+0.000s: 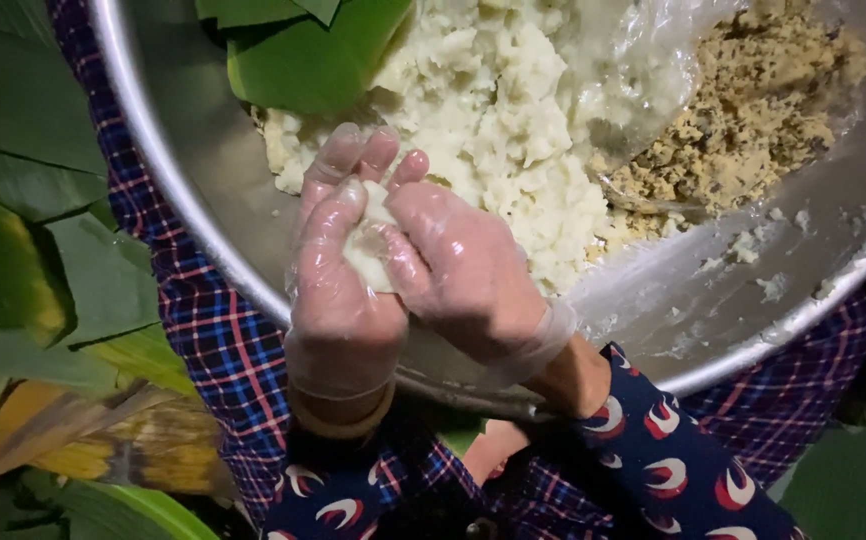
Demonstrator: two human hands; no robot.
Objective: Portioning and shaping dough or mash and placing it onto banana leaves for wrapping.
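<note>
— Head view looked straight down, didn't it? What was nearest?

— Dark blue sleeves (653, 470) with red and white crescent shapes, lowest in the picture, over a blue and red checked cloth (208, 330) that ran under everything.

— And the hands?

— Both wore thin clear plastic gloves. The left hand (338, 290) was cupped, fingers curled up around a small pale lump of white dough (368, 250). The right hand (463, 270) closed over the same lump from the other side, thumb pressing into it. So both were grasping the dough, held between them just above the near rim of the bowl.

— What bowl?

— A wide round steel bowl (713, 330), resting on that checked cloth. Beyond the hands lay a big heap of lumpy white mash (513, 110). To its right, a crumbly yellow-brown filling (753, 110) sat in crinkled clear plastic wrap (643, 60).

— Anything green?

— Folded green leaves (303, 50) at the far edge inside the bowl, and more large green and yellowing leaves (33, 260) spread outside it on the left.
</note>
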